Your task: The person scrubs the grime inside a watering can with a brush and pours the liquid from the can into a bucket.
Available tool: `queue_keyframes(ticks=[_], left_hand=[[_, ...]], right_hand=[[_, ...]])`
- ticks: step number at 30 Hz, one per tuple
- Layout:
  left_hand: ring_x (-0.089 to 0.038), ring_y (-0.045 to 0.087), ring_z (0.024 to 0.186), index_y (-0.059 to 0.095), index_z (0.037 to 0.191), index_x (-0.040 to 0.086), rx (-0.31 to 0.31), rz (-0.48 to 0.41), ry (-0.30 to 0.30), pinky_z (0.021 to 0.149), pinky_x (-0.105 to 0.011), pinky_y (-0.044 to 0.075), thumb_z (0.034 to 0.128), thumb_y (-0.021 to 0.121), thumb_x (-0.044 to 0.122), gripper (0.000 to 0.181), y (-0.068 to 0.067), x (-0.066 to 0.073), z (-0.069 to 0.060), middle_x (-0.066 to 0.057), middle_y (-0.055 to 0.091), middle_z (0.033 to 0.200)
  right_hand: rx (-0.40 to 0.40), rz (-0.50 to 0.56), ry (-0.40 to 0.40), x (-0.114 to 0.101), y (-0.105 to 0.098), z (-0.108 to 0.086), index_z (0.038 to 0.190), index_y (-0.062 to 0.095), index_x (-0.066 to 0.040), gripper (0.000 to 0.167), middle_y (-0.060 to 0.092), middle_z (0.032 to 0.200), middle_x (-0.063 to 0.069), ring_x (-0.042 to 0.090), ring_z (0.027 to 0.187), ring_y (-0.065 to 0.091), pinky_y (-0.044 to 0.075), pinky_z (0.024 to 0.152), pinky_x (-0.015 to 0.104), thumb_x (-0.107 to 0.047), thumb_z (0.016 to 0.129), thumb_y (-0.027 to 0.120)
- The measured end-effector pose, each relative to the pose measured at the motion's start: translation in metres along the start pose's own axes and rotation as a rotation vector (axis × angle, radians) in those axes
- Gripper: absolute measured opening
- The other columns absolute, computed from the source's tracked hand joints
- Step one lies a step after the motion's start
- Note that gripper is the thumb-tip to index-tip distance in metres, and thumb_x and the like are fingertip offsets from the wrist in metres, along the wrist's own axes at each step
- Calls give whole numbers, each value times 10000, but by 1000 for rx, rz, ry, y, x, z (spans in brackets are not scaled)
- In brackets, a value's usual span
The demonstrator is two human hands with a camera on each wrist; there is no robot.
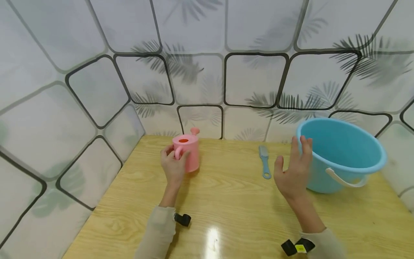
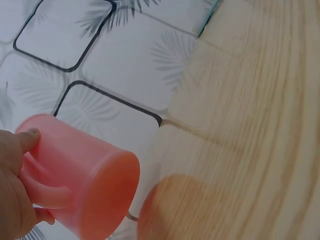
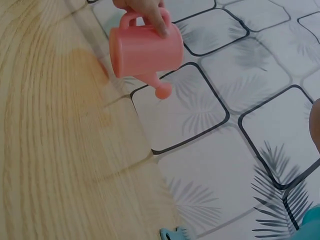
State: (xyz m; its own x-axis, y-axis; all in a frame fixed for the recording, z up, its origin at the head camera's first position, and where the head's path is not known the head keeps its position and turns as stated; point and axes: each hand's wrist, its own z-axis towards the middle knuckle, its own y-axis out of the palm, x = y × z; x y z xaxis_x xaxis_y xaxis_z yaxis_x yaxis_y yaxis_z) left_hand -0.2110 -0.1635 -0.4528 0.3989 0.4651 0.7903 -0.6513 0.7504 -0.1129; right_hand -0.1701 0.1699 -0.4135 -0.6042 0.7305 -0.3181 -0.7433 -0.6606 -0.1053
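A pink toy watering can (image 1: pixel 191 154) with a round spout head is in my left hand (image 1: pixel 174 166), which grips it by the handle side. In the left wrist view the base of the watering can (image 2: pixel 107 195) faces the table and appears raised just above it. My right hand (image 1: pixel 294 176) is held up with fingers straight and holds nothing. It hovers in front of the left side of a light blue bucket (image 1: pixel 323 180); whether it touches the rim cannot be told. Left of that hand lies a small blue brush (image 1: pixel 264 162).
The wood-grain table (image 1: pixel 226 208) meets a patterned wall covering (image 1: pixel 200 79) at the back and left. The bucket's white handle (image 1: pixel 344 180) hangs down at its front. In the right wrist view only the end of the brush (image 3: pixel 174 233) shows.
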Motion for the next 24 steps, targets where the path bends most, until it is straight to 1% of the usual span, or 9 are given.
queue_keyframes(ticks=[4, 7, 9, 12, 14, 18, 20, 22, 24], left_hand=[[-350, 565, 1077, 639, 696, -111, 4, -2, 13, 844, -323, 489, 739, 880, 96, 320, -3, -6, 0, -248, 566, 1138], [-349, 563, 1086, 671, 739, -118, -2, -7, 7, 855, -314, 486, 745, 874, 86, 287, -4, -7, 0, -245, 566, 1141], [-357, 559, 1093, 691, 788, -132, -1, -21, 1, 877, -345, 488, 746, 872, 83, 284, -5, -7, 1, -249, 566, 1143], [-367, 554, 1103, 703, 839, -147, 0, -39, -3, 905, -427, 492, 747, 870, 73, 291, -7, -7, 2, -251, 564, 1147], [-373, 554, 1113, 702, 849, -147, -3, -27, 3, 921, -478, 491, 749, 871, 85, 304, -9, -9, 2, -254, 562, 1157], [-378, 544, 1119, 697, 842, -128, -22, 23, 18, 938, -510, 482, 768, 865, 129, 316, -12, -14, -1, -253, 555, 1175], [-375, 542, 1118, 688, 808, -104, -42, 73, 19, 939, -503, 476, 783, 858, 162, 317, -14, -16, -1, -243, 556, 1185], [-356, 551, 1116, 668, 766, -73, -68, 131, 3, 915, -483, 480, 798, 850, 197, 327, -17, -15, 0, -217, 563, 1195], [-342, 569, 1108, 660, 748, -47, -105, 212, -18, 868, -476, 492, 812, 839, 246, 349, -21, -14, 2, -192, 573, 1204]], right_hand=[[-90, 37, -6, 2, 3, -8, 1418, 457, 63, 589, 403, 1430, 317, 475, 1405, 309, 233, 1179, 523, -13, 846, 574], [-124, 48, 5, 2, 4, -12, 1421, 453, 67, 595, 396, 1440, 318, 471, 1389, 327, 252, 1170, 517, -8, 845, 580], [-151, 58, 25, 2, 5, -14, 1426, 442, 75, 590, 387, 1443, 326, 477, 1376, 335, 262, 1156, 543, -4, 856, 575], [-195, 75, 77, 1, 6, -19, 1441, 427, 69, 607, 380, 1445, 336, 495, 1353, 348, 289, 1109, 607, 9, 856, 578], [-230, 82, 111, 0, 6, -23, 1449, 420, 63, 613, 382, 1437, 345, 496, 1344, 353, 301, 1078, 634, 18, 859, 580], [-273, 100, 142, -1, 8, -27, 1439, 424, 77, 616, 389, 1424, 349, 489, 1339, 357, 325, 1037, 646, 55, 849, 601], [-288, 101, 150, -1, 8, -27, 1431, 426, 90, 605, 389, 1422, 349, 482, 1336, 363, 339, 1019, 645, 62, 852, 601], [-303, 105, 164, -2, 8, -27, 1421, 429, 104, 601, 391, 1413, 356, 488, 1326, 367, 346, 994, 657, 73, 847, 603], [-327, 109, 186, -2, 7, -26, 1420, 428, 106, 599, 388, 1406, 365, 498, 1323, 362, 342, 983, 670, 80, 846, 600]])
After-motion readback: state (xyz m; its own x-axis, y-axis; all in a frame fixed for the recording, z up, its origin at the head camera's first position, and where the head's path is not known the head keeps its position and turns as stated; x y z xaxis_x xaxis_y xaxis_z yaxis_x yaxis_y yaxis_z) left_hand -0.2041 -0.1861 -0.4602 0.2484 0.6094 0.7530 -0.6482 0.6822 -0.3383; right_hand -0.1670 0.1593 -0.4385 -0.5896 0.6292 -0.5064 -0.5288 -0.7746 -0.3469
